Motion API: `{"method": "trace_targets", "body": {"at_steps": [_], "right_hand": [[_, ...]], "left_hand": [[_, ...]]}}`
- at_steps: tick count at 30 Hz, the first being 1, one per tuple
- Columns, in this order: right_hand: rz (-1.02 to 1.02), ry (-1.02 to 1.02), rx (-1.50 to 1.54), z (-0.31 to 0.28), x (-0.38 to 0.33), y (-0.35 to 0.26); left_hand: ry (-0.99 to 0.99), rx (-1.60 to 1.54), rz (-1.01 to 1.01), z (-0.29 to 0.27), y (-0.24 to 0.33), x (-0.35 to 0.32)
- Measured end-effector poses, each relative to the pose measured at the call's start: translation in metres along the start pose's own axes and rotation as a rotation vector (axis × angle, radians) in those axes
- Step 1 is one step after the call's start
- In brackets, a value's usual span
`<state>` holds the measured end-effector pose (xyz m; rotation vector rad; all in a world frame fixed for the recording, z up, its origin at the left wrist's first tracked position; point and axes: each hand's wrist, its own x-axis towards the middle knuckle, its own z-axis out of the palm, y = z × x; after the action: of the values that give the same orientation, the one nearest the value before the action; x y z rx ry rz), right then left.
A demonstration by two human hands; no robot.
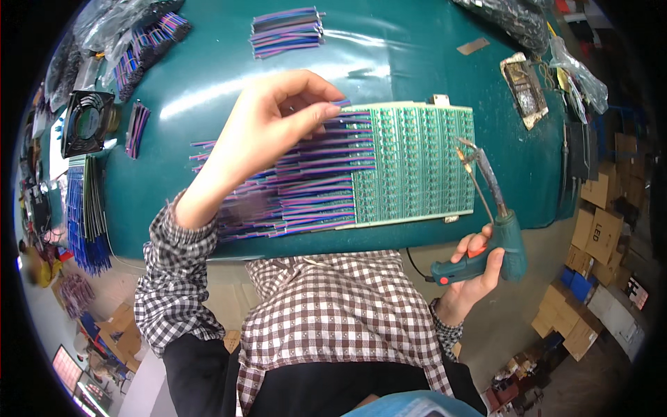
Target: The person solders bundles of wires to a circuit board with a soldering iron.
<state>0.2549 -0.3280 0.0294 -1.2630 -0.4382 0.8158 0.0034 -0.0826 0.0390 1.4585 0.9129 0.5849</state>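
Pinching a blue-purple wire strip (342, 103) near its end, our left fingers (323, 112) hold something probably light, floppy, best taken by the tip; our right fingers (495, 261) wrap a hard-plastic soldering gun (513, 250), likely heavier. Beyond, a thin, stiff-looking circuit-board panel (420, 163) lies on the glossy table (187, 76).

A black fan (89, 124) stands left, cardboard boxes (603, 235) right.

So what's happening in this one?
A person's left hand pinches a wire near the upper edge of a green board. The right hand grips a soldering gun, its tip over the board's right side. Rows of wires lie over the board's left part; a bundle lies farther back.
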Motion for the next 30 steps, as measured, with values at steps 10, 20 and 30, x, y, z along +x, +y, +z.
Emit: {"method": "trace_targets", "body": {"at_steps": [10, 20, 30], "right_hand": [[0.037, -0.055, -0.061, -0.003, -0.016, -0.002], [0.082, -0.011, -0.042, -0.012, -0.027, 0.000], [0.066, -0.181, -0.289, -0.014, -0.048, -0.011]], "left_hand": [[-0.032, 0.331, 0.299, 0.042, -0.020, -0.047], [0.113, 0.707, 0.613, 0.068, -0.026, -0.049], [0.113, 0.952, 0.802, 0.076, -0.045, -0.048]]}}
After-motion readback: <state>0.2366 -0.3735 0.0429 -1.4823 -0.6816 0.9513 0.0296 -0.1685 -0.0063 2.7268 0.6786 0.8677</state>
